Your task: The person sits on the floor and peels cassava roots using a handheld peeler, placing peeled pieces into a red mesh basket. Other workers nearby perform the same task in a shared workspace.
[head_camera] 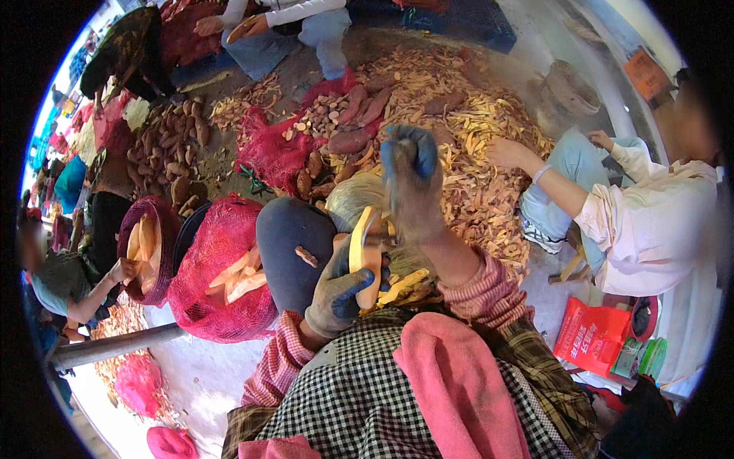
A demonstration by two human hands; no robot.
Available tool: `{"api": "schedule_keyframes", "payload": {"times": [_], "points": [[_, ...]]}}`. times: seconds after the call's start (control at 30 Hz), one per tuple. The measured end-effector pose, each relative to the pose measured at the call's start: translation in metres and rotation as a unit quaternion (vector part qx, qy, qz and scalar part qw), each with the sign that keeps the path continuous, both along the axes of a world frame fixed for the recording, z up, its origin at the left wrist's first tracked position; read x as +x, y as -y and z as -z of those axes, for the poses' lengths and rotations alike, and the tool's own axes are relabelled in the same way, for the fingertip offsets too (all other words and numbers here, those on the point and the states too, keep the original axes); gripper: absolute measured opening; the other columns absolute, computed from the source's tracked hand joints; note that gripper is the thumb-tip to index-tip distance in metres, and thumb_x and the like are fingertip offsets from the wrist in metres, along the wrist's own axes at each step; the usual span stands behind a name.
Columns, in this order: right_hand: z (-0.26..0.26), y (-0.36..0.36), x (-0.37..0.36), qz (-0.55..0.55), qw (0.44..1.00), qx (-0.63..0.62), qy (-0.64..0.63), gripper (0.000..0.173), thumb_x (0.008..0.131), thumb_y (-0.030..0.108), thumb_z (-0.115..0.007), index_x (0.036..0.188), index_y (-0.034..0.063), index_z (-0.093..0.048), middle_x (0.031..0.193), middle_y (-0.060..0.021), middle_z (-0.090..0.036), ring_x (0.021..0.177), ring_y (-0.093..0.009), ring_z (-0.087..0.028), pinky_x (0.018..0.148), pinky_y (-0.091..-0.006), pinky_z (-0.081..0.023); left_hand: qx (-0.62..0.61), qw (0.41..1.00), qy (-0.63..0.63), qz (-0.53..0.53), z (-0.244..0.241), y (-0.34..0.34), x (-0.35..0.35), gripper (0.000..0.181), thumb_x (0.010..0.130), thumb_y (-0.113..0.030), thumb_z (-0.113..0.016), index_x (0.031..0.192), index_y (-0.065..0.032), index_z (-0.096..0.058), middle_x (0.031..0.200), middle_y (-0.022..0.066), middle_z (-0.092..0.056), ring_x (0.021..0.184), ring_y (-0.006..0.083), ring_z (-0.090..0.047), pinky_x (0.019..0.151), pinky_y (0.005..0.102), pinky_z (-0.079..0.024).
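Note:
My left hand (334, 295), in a grey work glove with blue fingers, grips a peeled sweet potato (363, 238) above my lap. Its flesh is yellow-orange, and it stands nearly upright. My right hand (412, 183), gloved too and blurred by motion, is closed in a fist just beyond and to the right of it. From that fist a thin bladed tool (385, 240) reaches down to the sweet potato's side; blur hides its exact kind. Yellow peelings (404, 287) lie on my lap below both hands.
A heap of peelings (481, 201) spreads ahead and right, beside a seated person (648, 212). On my left stand a red mesh sack (215, 312) and a mesh-lined tub (166, 221) with peeled sweet potatoes. Unpeeled sweet potatoes (166, 137) lie beyond. Another person (321, 31) sits opposite.

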State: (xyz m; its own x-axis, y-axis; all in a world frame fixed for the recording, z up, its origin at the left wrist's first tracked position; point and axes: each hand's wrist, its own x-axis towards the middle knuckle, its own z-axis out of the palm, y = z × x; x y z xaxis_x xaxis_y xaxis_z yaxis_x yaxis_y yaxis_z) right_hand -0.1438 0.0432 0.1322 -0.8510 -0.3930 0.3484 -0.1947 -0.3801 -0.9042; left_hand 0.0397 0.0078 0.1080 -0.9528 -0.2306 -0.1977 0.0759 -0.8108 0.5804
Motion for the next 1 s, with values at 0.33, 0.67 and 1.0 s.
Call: {"api": "schedule_keyframes", "payload": {"times": [0.33, 0.67, 1.0], "points": [[0.018, 0.020, -0.011, -0.020, 0.973, 0.004, 0.230, 0.019, 0.092, 0.029, -0.063, 0.098, 0.0128, -0.056, 0.077, 0.0048, -0.049, 0.062, -0.006, -0.045, 0.054, -0.0224, -0.040, 0.041, 0.998, 0.054, 0.011, 0.013, 0.026, 0.039, 0.062, 0.081, -0.013, -0.060, 0.138, 0.0000, -0.040, 0.114, 0.0145, -0.058, 0.095, 0.0226, -0.061, 0.078, 0.0336, -0.052], [0.105, -0.039, -0.039, -0.133, 0.940, 0.122, 0.290, 0.022, 0.087, 0.020, -0.069, 0.104, 0.0091, -0.059, 0.071, 0.0008, -0.054, 0.053, -0.009, -0.048, 0.046, -0.0242, -0.040, -0.815, 0.392, 0.336, -0.264, 0.017, 0.123, 0.116, 0.057, 0.080, -0.014, -0.071, 0.130, -0.0007, -0.049, 0.119, 0.0180, -0.057, 0.109, 0.0293, -0.056, 0.093, 0.0345, -0.045], [0.093, -0.080, -0.004, -0.153, 0.898, -0.009, 0.412, 0.008, 0.094, 0.016, -0.058, 0.094, 0.0089, -0.062, 0.063, -0.0030, -0.055, 0.045, -0.014, -0.049, 0.039, -0.0313, -0.043, -0.701, 0.651, 0.291, -0.021, 0.070, -0.022, 0.025, 0.095, 0.064, -0.027, -0.081, 0.135, 0.0091, -0.030, 0.127, 0.0312, -0.045, 0.117, 0.0445, -0.048, 0.094, 0.0460, -0.043]]}}
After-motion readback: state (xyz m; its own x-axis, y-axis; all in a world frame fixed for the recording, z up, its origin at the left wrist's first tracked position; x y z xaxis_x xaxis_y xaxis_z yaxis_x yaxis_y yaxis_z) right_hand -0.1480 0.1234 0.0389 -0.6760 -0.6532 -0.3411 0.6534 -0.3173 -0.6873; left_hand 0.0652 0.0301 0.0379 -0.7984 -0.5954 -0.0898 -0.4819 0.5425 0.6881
